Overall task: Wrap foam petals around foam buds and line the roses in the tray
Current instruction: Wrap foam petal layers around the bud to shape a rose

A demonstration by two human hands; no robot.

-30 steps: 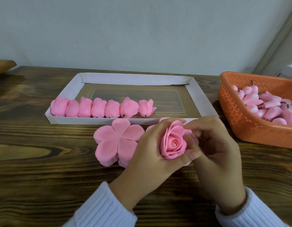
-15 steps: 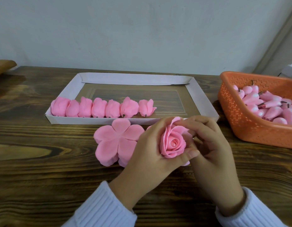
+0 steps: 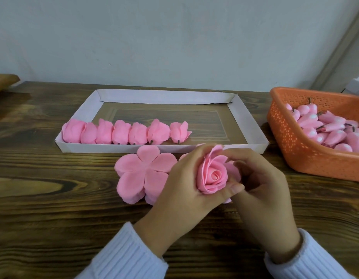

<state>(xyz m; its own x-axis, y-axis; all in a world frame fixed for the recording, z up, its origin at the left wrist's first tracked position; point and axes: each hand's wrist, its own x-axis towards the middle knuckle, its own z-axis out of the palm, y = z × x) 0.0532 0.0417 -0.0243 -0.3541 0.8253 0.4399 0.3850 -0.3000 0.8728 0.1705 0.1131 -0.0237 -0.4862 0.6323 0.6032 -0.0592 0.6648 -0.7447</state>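
Note:
A pink foam rose [image 3: 213, 174] with a spiral centre is cupped upright in my left hand [image 3: 184, 190], thumb across its lower front. My right hand [image 3: 261, 184] curls over the rose's right side, its fingertips pinching an outer petal at the top. A stack of flat five-lobed foam petals [image 3: 143, 176] lies on the table just left of my hands. The white cardboard tray [image 3: 247, 125] behind holds several finished roses [image 3: 124, 132] lined along its front left edge.
An orange plastic basket [image 3: 307, 158] full of pink foam buds [image 3: 333, 129] with short stems stands at the right. The dark wooden table [image 3: 43, 198] runs back to a pale wall. A brown object [image 3: 3, 81] juts in at the far left.
My right fingers have moved up and left over the rose's top, folding an outer petal against it. The left hand keeps its hold on the rose.

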